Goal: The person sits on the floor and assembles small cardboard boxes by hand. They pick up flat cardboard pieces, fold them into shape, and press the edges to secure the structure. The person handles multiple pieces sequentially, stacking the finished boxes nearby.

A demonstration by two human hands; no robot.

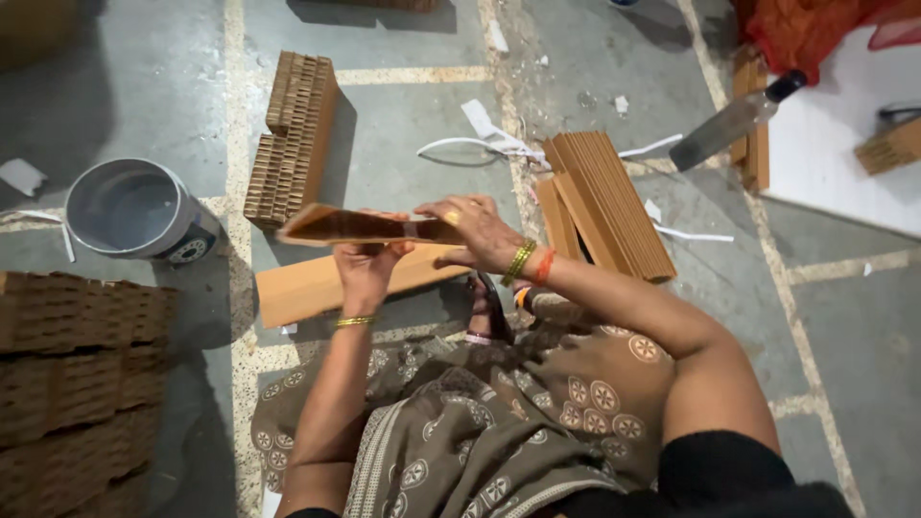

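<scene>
Both hands are up over the lap, working one piece: a long, flat brown corrugated cardboard strip point(360, 226), held level above the grey stone floor point(413, 134). The left hand point(363, 270) grips it from below, fingers closed around its near edge; the right hand point(477, 233) lies on top at the right end, fingers curled and pressing down on it.

Judging by the piles, a fair amount looks finished. A tall block of honeycomb-patterned cardboard point(293, 139) stands on the floor beyond the hands, and more such blocks point(77, 374) sit stacked at the left. Still loose, it seems: a fanned bundle of ribbed cardboard sheets point(604, 203) lies to the right, and a smooth plain tan board point(331, 281) lies flat just under the hands.

A round white plastic bucket point(129, 211) sits nearby, empty as far as the view shows. White paper scraps point(480, 120) litter the floor.
</scene>
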